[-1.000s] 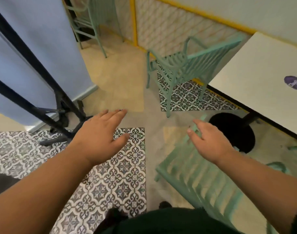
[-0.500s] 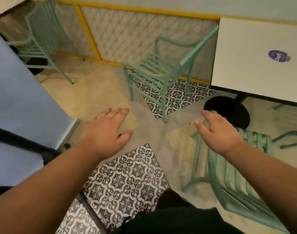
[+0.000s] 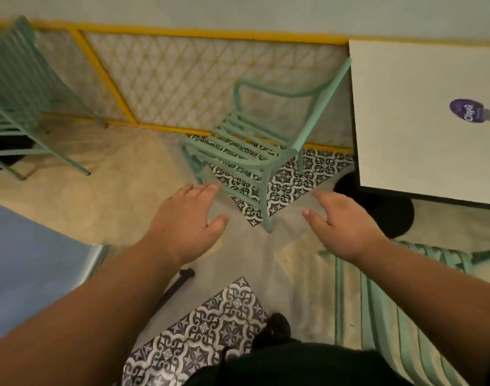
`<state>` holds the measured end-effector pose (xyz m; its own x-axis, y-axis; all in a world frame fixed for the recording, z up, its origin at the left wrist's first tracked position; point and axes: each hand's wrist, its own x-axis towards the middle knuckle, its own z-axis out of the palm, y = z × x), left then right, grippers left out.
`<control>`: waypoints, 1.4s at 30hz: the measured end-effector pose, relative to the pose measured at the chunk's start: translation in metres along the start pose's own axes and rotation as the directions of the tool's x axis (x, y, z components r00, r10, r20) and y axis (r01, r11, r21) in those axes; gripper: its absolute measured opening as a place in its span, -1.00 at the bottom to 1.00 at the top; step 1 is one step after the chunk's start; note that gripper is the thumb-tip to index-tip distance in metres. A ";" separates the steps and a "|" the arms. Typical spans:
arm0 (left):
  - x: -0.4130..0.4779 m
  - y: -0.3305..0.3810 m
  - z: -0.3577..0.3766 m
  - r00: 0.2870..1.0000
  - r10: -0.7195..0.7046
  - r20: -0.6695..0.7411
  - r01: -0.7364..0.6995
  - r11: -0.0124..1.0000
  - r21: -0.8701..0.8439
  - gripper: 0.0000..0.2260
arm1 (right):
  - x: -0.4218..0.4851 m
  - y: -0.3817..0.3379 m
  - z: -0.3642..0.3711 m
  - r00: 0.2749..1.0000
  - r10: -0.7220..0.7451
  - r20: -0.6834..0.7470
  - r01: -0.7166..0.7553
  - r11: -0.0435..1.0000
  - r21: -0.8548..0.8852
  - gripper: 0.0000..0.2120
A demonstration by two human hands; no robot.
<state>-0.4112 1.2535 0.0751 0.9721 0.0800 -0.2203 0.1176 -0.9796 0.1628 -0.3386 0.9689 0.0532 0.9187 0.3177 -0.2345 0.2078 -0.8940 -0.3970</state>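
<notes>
Both my arms reach forward over the floor. My left hand (image 3: pixel 186 218) is open, palm down, fingers straight, holding nothing. My right hand (image 3: pixel 341 221) is open too, fingers loosely spread and empty. A mint-green slatted metal armchair (image 3: pixel 252 151) stands just ahead of both hands, its near leg between them; neither hand touches it. A second mint-green chair (image 3: pixel 391 316) lies under my right forearm at the lower right.
A white square table (image 3: pixel 422 129) with a purple sticker (image 3: pixel 467 110) stands at the right on a black round base (image 3: pixel 388 215). A third green chair (image 3: pixel 21 87) is at the far left. A yellow-framed lattice wall (image 3: pixel 182 76) runs behind. A blue panel (image 3: pixel 29 260) sits at the left.
The view has swung right and forward: the armchair and white table came closer and more central, the blue panel slid left. Both hands stay open and empty, stretched ahead.
</notes>
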 end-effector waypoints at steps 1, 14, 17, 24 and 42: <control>0.015 -0.005 0.001 1.000 0.004 0.004 -0.004 1.000 -0.010 -0.31 | 0.018 -0.007 0.000 1.000 -0.014 0.006 0.014 1.000 0.002 -0.39; 0.221 -0.055 0.022 0.999 0.032 -0.015 -0.033 0.999 -0.025 -0.46 | 0.206 -0.020 -0.008 1.000 -0.003 0.015 0.004 0.998 -0.061 -0.51; 0.298 -0.060 0.046 1.000 0.028 -0.009 -0.028 1.000 -0.012 -0.49 | 0.271 -0.005 -0.005 0.993 -0.105 0.057 0.114 0.979 -0.169 -0.54; 0.404 -0.030 0.153 0.989 0.109 0.095 -0.101 0.991 -0.083 -0.55 | 0.332 0.023 0.035 0.981 -0.196 0.012 0.183 0.890 -0.417 -0.60; 0.460 -0.047 0.227 0.993 0.092 0.076 -0.080 0.986 -0.147 -0.41 | 0.338 0.040 0.047 0.883 -0.406 -0.234 0.297 0.871 -0.391 -0.68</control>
<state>-0.0158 1.2951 -0.2520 0.9605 -0.0246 -0.2772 0.0681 -0.9451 0.3197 -0.0353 1.0552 -0.0842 0.8059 0.5696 0.1615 0.5849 -0.8082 -0.0681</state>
